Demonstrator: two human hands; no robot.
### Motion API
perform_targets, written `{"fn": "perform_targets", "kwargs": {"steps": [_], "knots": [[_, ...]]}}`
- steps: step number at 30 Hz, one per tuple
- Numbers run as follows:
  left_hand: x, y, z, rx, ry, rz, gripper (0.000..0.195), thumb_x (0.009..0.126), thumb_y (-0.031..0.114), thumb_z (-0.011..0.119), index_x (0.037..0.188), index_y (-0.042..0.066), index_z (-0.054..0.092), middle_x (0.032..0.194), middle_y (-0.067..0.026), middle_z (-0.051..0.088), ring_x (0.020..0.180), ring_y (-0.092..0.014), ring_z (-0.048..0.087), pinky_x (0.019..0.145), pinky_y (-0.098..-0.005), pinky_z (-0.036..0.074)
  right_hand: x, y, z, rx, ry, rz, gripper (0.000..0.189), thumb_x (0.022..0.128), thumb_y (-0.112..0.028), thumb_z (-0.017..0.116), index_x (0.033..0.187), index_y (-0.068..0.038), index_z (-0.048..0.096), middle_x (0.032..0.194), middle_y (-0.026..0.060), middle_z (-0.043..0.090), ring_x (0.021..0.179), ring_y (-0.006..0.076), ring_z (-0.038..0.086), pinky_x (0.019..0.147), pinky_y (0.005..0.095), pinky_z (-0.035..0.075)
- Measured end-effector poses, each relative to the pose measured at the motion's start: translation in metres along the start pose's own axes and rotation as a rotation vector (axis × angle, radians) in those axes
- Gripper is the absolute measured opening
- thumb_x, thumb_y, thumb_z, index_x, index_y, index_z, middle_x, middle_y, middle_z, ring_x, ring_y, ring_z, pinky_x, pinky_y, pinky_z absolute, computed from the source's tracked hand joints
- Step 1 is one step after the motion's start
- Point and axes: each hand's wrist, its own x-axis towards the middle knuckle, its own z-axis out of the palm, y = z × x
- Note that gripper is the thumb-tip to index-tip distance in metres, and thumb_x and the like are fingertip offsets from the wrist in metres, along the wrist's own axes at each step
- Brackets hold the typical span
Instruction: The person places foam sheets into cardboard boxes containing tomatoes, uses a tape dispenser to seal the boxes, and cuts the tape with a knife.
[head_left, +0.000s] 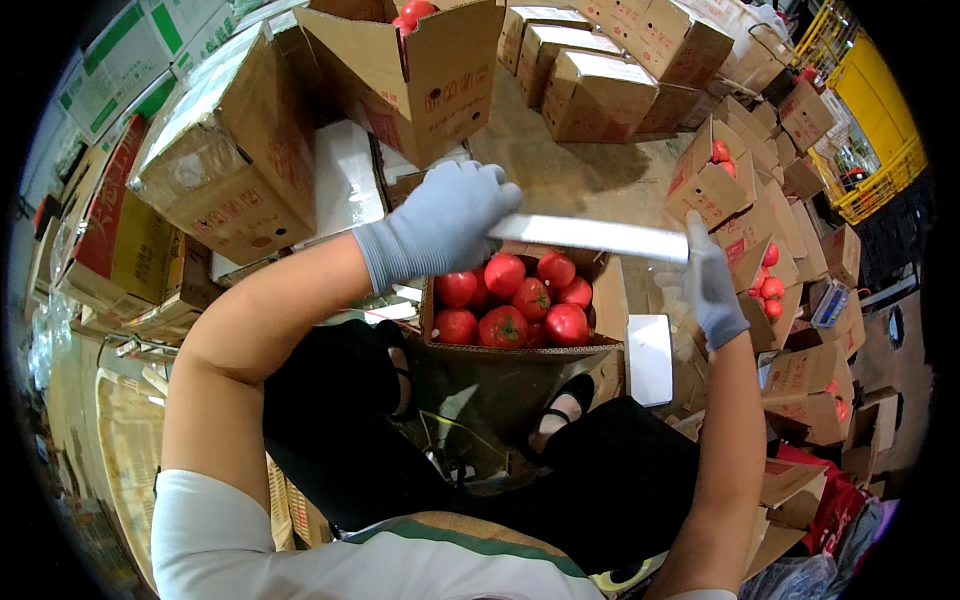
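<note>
My left hand (450, 214), in a grey-blue knit glove, is closed around one end of a white flat strip (592, 234). The strip reaches across above an open cardboard box (611, 300) of red tomatoes (504, 326). At its other end is my right hand (709, 285), gloved alike, touching or almost touching it; its fingers are blurred and I cannot tell whether they grip. The strip's material is not clear. The box stands on the floor before my feet, and some tomatoes show green tops.
A white slab (649, 360) lies right of the box. Open cartons with tomatoes (712, 180) line the right side, near a digital scale (831, 304). Closed cartons (596, 97) stand ahead. At left are a large carton (232, 157) and a yellowish plastic crate (124, 450).
</note>
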Motion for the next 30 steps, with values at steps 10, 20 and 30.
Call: {"fn": "perform_targets", "kwargs": {"steps": [10,20,30], "knots": [[-0.036,-0.025,0.038,-0.323,-0.008,-0.269,0.058,0.082,0.045,0.056,0.11,-0.005,0.048,0.101,-0.0205,0.055,0.095,-0.029,0.054,0.086,-0.037,0.044,0.005,0.067,0.001,0.08,-0.33,-0.069,0.026,0.084,-0.013,0.054,0.098,0.008,0.058,0.087,0.0087,0.061,0.076,0.0147,0.057,0.069,0.0256,0.046],[-0.077,-0.082,0.114,-1.282,-0.507,-0.898,0.047,0.09,0.036,0.046,0.114,-0.005,0.045,0.101,-0.015,0.055,0.071,-0.021,0.06,0.063,-0.0329,0.054,0.018,0.102,0.014,-0.047,-0.314,-0.067,0.031,0.084,-0.011,0.054,0.107,0.01,0.053,0.096,0.0085,0.059,0.083,0.0143,0.055,0.075,0.024,0.044],[-0.065,-0.068,0.114,-0.963,-0.539,-0.77,0.037,0.087,0.027,0.048,0.098,-0.008,0.053,0.091,-0.0194,0.058,0.08,-0.029,0.059,0.072,-0.0378,0.05,0.016,0.099,0.028,-1.005,-0.151,-0.37,0.023,0.078,-0.019,0.054,0.071,0.003,0.056,0.067,0.0239,0.056,0.066,0.0365,0.057,0.061,0.0416,0.044]]}}
